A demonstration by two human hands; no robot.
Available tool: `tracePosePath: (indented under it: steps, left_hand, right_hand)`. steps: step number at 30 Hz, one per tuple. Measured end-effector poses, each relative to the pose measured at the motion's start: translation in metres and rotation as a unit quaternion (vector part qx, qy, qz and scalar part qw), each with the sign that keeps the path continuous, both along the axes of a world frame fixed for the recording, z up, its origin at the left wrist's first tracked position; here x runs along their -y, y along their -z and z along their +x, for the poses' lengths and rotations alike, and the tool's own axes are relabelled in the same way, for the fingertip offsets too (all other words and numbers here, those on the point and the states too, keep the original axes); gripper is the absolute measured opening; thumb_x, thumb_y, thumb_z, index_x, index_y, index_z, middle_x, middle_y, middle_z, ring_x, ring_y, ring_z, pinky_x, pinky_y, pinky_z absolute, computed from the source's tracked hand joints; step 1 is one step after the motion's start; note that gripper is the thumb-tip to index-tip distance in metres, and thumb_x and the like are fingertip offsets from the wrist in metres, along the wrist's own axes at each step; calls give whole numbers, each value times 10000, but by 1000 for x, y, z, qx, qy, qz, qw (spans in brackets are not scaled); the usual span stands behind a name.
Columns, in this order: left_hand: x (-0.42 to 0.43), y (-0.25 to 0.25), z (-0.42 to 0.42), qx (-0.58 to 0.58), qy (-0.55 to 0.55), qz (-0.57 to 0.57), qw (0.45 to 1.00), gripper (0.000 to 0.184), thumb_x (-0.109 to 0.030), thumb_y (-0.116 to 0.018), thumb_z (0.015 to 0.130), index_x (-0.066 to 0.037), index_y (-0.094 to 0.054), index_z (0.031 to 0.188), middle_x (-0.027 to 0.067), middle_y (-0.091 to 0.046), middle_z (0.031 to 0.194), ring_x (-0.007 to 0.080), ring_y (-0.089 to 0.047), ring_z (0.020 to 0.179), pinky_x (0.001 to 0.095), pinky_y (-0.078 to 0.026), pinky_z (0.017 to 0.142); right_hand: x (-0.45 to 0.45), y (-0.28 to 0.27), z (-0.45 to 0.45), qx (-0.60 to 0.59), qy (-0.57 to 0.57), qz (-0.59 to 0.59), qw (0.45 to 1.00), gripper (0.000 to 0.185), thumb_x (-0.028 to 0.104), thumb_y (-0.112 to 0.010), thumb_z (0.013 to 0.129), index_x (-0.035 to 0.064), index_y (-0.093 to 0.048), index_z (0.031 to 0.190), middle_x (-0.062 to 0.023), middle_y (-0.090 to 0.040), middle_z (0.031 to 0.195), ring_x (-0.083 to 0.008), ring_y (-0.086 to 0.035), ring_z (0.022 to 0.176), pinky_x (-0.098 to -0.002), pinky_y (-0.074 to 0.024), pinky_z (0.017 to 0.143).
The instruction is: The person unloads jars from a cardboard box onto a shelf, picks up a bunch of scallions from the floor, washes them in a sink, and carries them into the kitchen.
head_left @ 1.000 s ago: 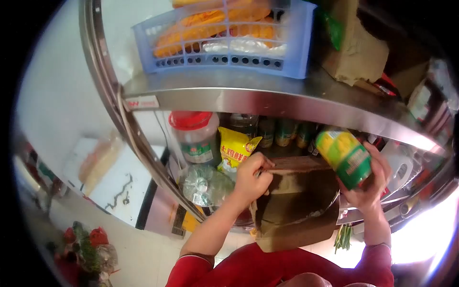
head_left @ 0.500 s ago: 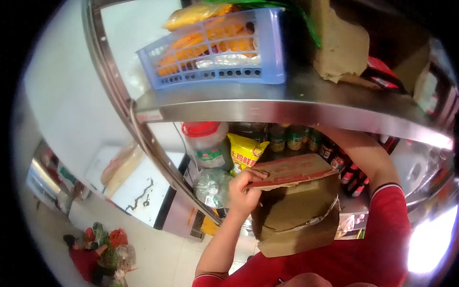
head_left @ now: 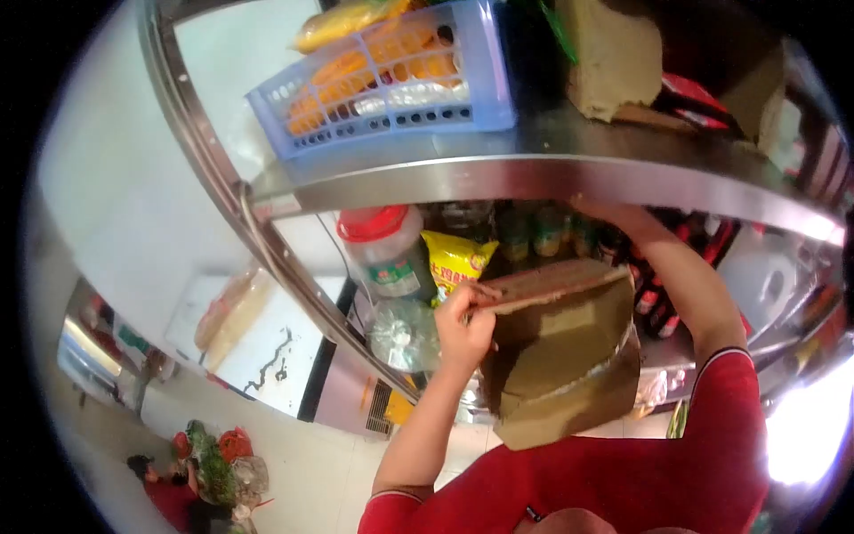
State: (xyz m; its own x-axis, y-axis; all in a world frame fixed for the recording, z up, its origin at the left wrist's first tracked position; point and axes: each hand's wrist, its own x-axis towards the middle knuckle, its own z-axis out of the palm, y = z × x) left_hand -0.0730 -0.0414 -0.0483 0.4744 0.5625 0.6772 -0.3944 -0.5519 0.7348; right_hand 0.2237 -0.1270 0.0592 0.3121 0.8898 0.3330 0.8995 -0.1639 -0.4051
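My left hand (head_left: 467, 322) is closed on the upper left edge of an open cardboard box (head_left: 565, 351), which looks empty inside. My right forearm reaches up under the steel shelf (head_left: 551, 178), near green-labelled cans (head_left: 547, 233) in a row; most of my right hand (head_left: 594, 206) is hidden behind the shelf edge, so its fingers and anything in them do not show. A yellow packet (head_left: 455, 258) stands just above my left hand, beside a red-lidded jar (head_left: 382, 245).
A blue plastic basket (head_left: 494, 98) with orange packages sits on the upper shelf beside torn cardboard (head_left: 614, 62). Dark bottles (head_left: 654, 303) stand right of the box. At lower left, another person (head_left: 173, 498) is beside vegetables (head_left: 213, 472) on the floor.
My right hand held a green and yellow can at the right of the box; it has since gone up under the shelf, and the can no longer shows there. My left hand stays on the box.
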Motion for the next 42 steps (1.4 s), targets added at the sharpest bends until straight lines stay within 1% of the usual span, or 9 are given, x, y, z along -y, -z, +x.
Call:
tracePosePath:
  steps: [10,14,19,23,29,31,36,39,42]
  left_hand:
    - [-17,10,-3,62,25,-37,997,125,21,-502,743,54,-599,814,142,-693,873,197,-649,844,304,-502,792]
    - [-23,17,-6,107,-19,-43,993,128,-17,-496,768,32,-608,803,92,-675,825,184,-618,809,285,-480,774]
    - [-14,-13,-48,240,21,-301,923,108,-65,-532,741,10,-560,814,93,-602,832,190,-550,777,336,-483,745]
    - [25,-39,-89,245,-19,-337,909,147,-100,-540,728,-4,-562,836,103,-602,880,211,-557,843,353,-486,772]
    - [75,43,-156,149,-99,-446,877,318,-98,-537,708,3,-618,998,100,-627,909,231,-595,886,343,-507,790]
    - [86,100,-182,139,-114,-527,831,421,-89,-555,697,11,-647,1096,98,-653,937,232,-602,863,343,-507,790]
    - [121,218,-274,3,-166,-580,797,167,-108,-577,685,-33,-592,834,79,-565,788,217,-549,739,354,-458,723]
    - [162,169,-297,-95,-196,-633,743,239,-172,-565,740,-42,-595,939,78,-564,826,214,-550,694,377,-474,594]
    - [168,202,-326,-53,-150,-566,809,303,-192,-575,848,-1,-628,1076,77,-635,916,193,-596,765,328,-513,724]
  right_hand:
    - [173,105,-88,-376,96,205,898,296,100,-620,955,3,-629,1235,-66,-690,1131,-146,-631,1047,-294,-509,893]
    - [202,163,-149,-326,263,180,890,259,102,-658,951,17,-662,1196,-66,-705,1078,-144,-654,902,-284,-537,798]
    - [225,189,-208,-405,196,189,873,355,62,-646,947,21,-589,1296,-78,-681,1152,-163,-642,1013,-298,-535,851]
    - [236,199,-230,-493,107,222,834,501,57,-673,924,20,-494,1391,-95,-622,1241,-187,-611,1102,-323,-536,893]
    - [260,250,-238,-497,1,211,842,958,-39,-685,771,68,-179,1577,-92,-311,1536,-238,-475,1300,-385,-497,999]
    - [264,251,-247,-483,2,209,850,992,12,-768,725,56,-236,1561,-117,-332,1531,-264,-469,1316,-402,-482,1026]
    - [270,285,-288,-360,-56,25,931,914,58,-818,705,15,-367,1499,-164,-442,1458,-284,-504,1290,-373,-472,1039]
    - [268,290,-330,-489,-70,-2,870,885,50,-808,711,-5,-382,1485,-186,-502,1403,-280,-537,1254,-388,-455,1059]
    - [280,315,-343,-453,-65,-25,889,833,-7,-724,738,-20,-367,1490,-171,-555,1346,-269,-564,1206,-373,-443,1055]
